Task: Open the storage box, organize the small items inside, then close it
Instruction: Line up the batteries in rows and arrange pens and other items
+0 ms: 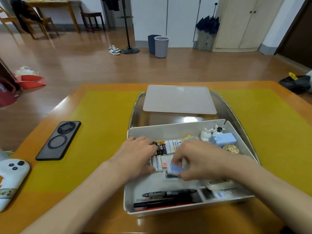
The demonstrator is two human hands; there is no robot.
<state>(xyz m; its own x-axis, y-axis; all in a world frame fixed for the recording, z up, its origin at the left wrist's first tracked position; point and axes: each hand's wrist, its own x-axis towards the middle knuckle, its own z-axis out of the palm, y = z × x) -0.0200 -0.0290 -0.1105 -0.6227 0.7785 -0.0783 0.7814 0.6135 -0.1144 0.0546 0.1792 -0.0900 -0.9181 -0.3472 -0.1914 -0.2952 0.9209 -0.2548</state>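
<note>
The white storage box point(177, 130) stands open on a metal tray point(135, 108), and its flat grey lid point(179, 99) lies behind it on the tray. Inside are rows of batteries point(168, 146), pens point(168, 194) along the near wall, a blue charger plug point(223, 139), small rabbit figurines point(206, 133) and a gold ball point(232, 148). My left hand point(135, 156) rests flat inside the box against the batteries. My right hand point(200, 159) pinches a small blue and white eraser point(175, 168) over the middle of the box.
A black phone point(59, 140) lies face down on the yellow mat point(101, 132) to the left. A white phone with a printed case point(10, 179) sits at the table's left edge. Beyond the table are wooden floor, waste bins point(161, 46) and chairs.
</note>
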